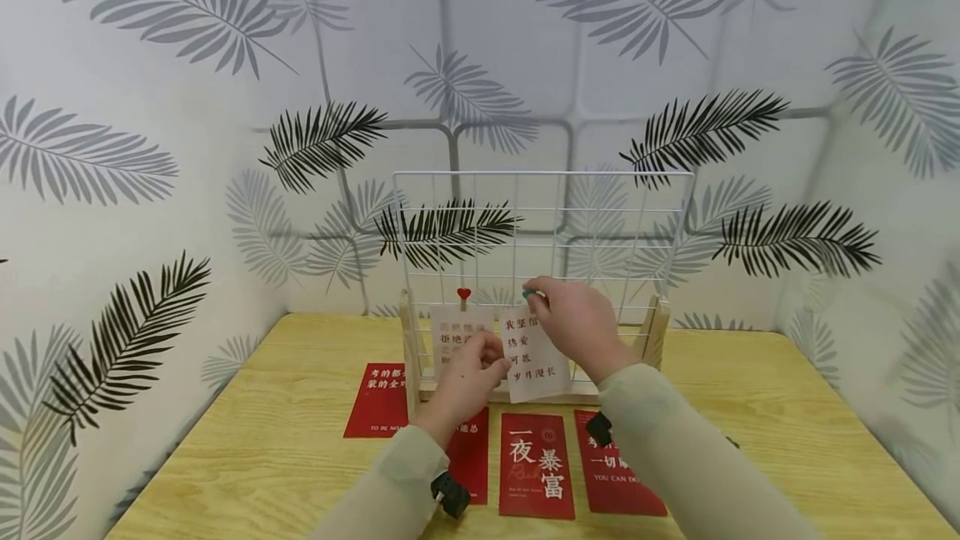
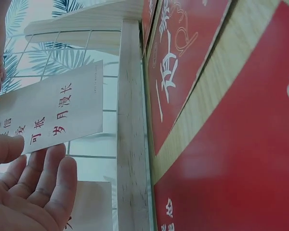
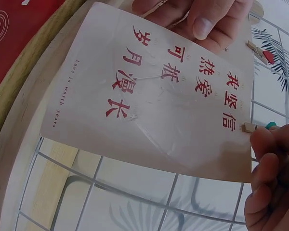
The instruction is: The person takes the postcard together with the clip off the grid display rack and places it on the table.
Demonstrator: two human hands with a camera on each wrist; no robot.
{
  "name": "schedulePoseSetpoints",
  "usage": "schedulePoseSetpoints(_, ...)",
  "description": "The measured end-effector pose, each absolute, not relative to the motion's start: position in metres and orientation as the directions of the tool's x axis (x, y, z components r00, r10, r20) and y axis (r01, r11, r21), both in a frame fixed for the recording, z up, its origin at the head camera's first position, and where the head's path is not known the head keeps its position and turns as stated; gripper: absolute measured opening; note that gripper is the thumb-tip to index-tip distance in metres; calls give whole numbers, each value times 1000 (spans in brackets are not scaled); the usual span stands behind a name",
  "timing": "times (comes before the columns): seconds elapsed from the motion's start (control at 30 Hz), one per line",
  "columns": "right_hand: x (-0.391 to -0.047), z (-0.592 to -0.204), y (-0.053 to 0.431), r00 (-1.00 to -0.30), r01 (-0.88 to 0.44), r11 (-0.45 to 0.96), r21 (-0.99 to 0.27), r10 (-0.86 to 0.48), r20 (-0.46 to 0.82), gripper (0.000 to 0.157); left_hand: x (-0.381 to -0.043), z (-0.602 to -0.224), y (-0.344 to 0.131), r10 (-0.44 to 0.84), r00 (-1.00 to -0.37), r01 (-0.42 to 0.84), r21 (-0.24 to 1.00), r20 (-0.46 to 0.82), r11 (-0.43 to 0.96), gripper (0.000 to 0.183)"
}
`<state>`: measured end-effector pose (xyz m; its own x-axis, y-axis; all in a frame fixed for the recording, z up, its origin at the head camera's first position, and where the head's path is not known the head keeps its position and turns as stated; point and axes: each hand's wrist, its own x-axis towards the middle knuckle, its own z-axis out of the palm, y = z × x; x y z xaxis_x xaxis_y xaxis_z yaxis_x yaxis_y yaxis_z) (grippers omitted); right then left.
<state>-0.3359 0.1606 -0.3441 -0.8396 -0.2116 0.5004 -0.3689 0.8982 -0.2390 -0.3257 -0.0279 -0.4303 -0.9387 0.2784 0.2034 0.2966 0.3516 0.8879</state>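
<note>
My right hand (image 1: 577, 319) pinches a small wooden clothespin (image 3: 249, 127) with a teal ornament, at the top edge of a white card (image 1: 538, 382) with red Chinese lettering. At that card's left edge, my left hand (image 1: 468, 377) holds it between thumb and fingers, the thumb (image 3: 202, 28) lying on the printed face. The card hangs tilted in front of a white wire grid (image 1: 543, 174). Beside it on the grid, a second white card (image 1: 444, 332) hangs from a clothespin with a red heart (image 1: 464, 295), partly covered by my left hand.
Wooden supports (image 1: 657, 332) hold the grid upright on the wood-grain table (image 1: 247, 448). Several red cards with white lettering lie before it, including a middle card (image 1: 536, 482) and one at the far left (image 1: 371, 407). Leaf-patterned wall covering (image 1: 510, 40) stands behind.
</note>
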Motion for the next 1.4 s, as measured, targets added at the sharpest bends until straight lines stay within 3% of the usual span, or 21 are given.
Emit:
schedulePoseSetpoints(1.0,-330,-347,159,-815,-369,902,-226,-197,544,13,-325,-431,-25,207,-959,262,884,194,387,6)
schedulePoseSetpoints(1.4,-330,-348,161,-766,-408,889,-207,-210,607,6,-329,-430,-28,194,-956,282,872,220,401,7)
